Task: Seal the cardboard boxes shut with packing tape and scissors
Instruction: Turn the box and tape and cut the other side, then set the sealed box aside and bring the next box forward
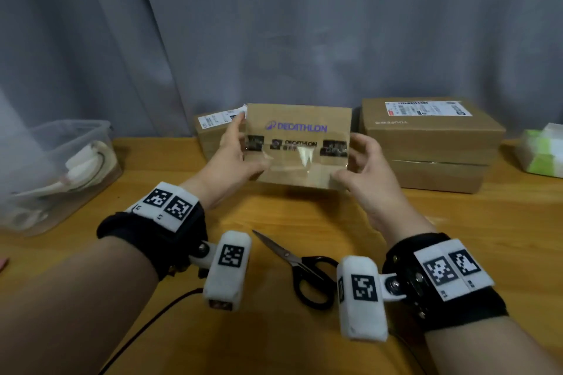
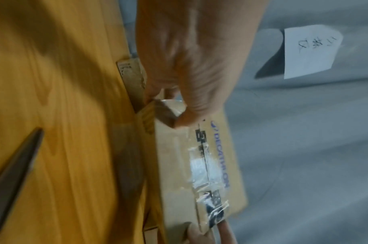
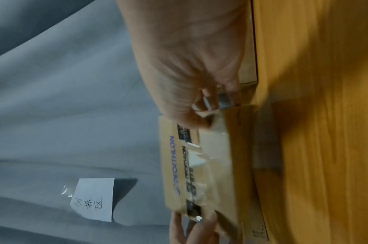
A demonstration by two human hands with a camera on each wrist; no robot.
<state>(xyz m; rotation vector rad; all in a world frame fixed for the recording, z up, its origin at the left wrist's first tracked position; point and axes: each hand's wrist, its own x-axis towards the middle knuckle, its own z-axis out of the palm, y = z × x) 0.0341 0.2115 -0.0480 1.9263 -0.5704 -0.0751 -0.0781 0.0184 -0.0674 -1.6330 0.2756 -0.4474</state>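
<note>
Both hands hold the small Decathlon box (image 1: 298,146) lifted above the table (image 1: 304,216), its printed face tilted toward the head camera. The left hand (image 1: 234,158) grips the box's left end, thumb on the front face and fingers wrapped behind; the right hand (image 1: 365,167) grips the right end likewise, thumb at the lower right corner. Neither grip holds anything else. A strip of clear packing tape (image 1: 301,155) lies along the box's long axis, running from hand to hand over the printed band, with wrinkles visible near its middle; in the wrist views the tape ends wrap toward the box's short sides under the fingers. The scissors (image 1: 304,268) lie on the table directly below the box, toward the person, blades closed and pointing away to the left, handles nearer the right hand. Behind the box to its left stands a smaller labelled box (image 1: 213,128); to its right, two stacked boxes (image 1: 432,146). Judged from this, the box appears sealed and ready to be set aside; no tape roll is visible.
</note>
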